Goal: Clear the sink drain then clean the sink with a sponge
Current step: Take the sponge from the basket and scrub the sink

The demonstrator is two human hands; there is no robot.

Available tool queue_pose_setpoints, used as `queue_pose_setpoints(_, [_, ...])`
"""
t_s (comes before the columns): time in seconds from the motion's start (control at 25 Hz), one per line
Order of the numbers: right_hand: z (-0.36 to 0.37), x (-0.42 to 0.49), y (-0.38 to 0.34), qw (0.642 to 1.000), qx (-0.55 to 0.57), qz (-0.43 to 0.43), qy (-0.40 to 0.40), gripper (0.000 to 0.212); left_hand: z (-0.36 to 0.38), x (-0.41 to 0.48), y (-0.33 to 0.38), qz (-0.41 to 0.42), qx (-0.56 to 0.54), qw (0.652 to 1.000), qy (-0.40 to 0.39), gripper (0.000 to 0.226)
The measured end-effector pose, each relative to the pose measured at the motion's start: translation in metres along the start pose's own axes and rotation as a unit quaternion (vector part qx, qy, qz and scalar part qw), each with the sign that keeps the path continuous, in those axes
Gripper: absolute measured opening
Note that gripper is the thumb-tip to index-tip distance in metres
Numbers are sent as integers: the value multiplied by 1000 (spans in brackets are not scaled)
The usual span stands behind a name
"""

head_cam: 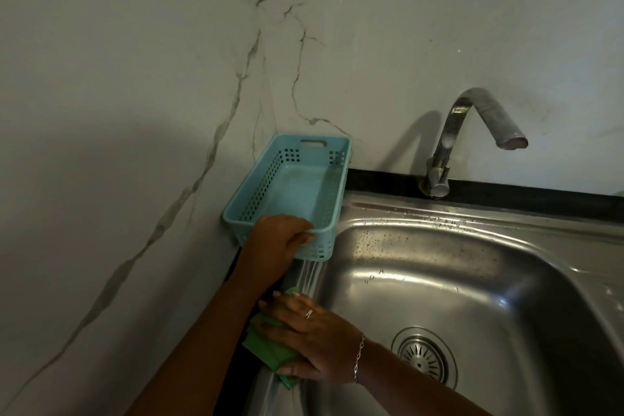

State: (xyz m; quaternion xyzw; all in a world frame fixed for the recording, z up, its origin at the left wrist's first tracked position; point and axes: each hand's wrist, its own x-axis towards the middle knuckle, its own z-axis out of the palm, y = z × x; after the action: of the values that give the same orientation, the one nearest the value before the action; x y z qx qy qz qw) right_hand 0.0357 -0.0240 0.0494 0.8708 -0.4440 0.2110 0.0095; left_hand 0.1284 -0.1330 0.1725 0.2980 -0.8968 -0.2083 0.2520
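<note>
A steel sink (439,267) fills the lower right, with its round drain strainer (423,356) at the bottom of the basin. My left hand (280,243) grips the near rim of an empty light-blue plastic basket (297,186), which is tilted up at the sink's left edge. My right hand (307,338) lies flat with straight fingers on a green sponge cloth (266,349), pressing it on the sink's left rim below the basket. A ring and a bracelet show on that hand and wrist.
A chrome tap (472,132) stands at the back of the sink, its spout over the basin; no water runs. A white marbled wall closes the left and back. A black counter strip (506,196) runs behind the sink.
</note>
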Motion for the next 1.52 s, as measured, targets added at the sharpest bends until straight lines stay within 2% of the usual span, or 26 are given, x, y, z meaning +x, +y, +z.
queue_pose_setpoints(0.08, [-1,3,10,1000,-7,-14,5,56,-15,13,5,-12,-57,998,31,20])
queue_pose_setpoints(0.2, [-6,9,30,1000,-5,-22,-3,57,-33,28,13,-27,-97,994,35,15])
queue_pose_setpoints(0.36, [-10,20,66,1000,8,-17,-24,60,-48,41,20,-54,-156,984,68,28])
queue_pose_setpoints(0.6, [-20,36,123,999,-24,-31,-15,62,-52,47,20,-76,-158,982,66,19])
queue_pose_setpoints(0.72, [-26,42,150,999,-25,-21,-22,59,-55,49,22,-65,-162,983,60,30])
queue_pose_setpoints(0.84, [-29,47,174,997,-11,48,-66,49,-56,51,21,-69,-175,981,49,25])
queue_pose_setpoints(1.0, [-24,48,192,983,-80,134,-96,54,-58,51,22,-70,-161,984,30,39])
queue_pose_setpoints(1.24, [-24,34,184,944,-113,308,-45,59,-59,49,32,-55,-102,993,-19,65])
queue_pose_setpoints(1.44, [-35,8,185,923,-148,355,-24,57,-57,47,26,-37,-70,996,-32,68])
queue_pose_setpoints(1.52, [-42,-11,188,916,-170,361,-29,59,-53,43,22,-31,-34,997,-57,54])
